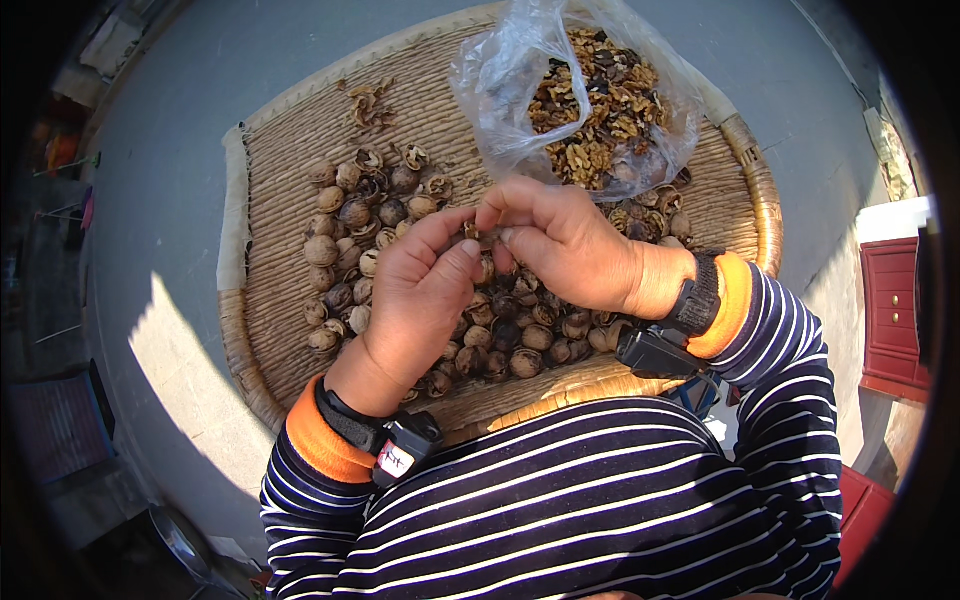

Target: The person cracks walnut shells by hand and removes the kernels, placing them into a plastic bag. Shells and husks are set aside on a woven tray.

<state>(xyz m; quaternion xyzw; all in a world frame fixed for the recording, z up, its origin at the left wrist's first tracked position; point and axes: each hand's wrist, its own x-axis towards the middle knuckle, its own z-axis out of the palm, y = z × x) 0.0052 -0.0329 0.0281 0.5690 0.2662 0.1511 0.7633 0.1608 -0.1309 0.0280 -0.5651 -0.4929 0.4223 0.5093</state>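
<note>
Above a heap of walnuts (pixel 525 362), my left hand (pixel 420 290) and my right hand (pixel 572 245) meet at the fingertips. Pinched between them is a small brown walnut piece (pixel 473 230), mostly covered by the fingers; whether it is shell or kernel is hard to make out. Both hands are closed around it. Beyond my right hand stands a clear plastic bag (pixel 500 82), its mouth open, holding many walnut kernels (pixel 588 155). Whole and cracked walnuts lie to the left of, under and behind my hands.
Everything lies on a round-cornered woven straw tray (pixel 430 95) with a thick rim. Shell scraps (pixel 370 103) sit at its far left. Grey floor (pixel 170 190) surrounds it, with a red cabinet (pixel 890 305) at the right. Dark wrist devices (pixel 408 447) are strapped over my orange cuffs.
</note>
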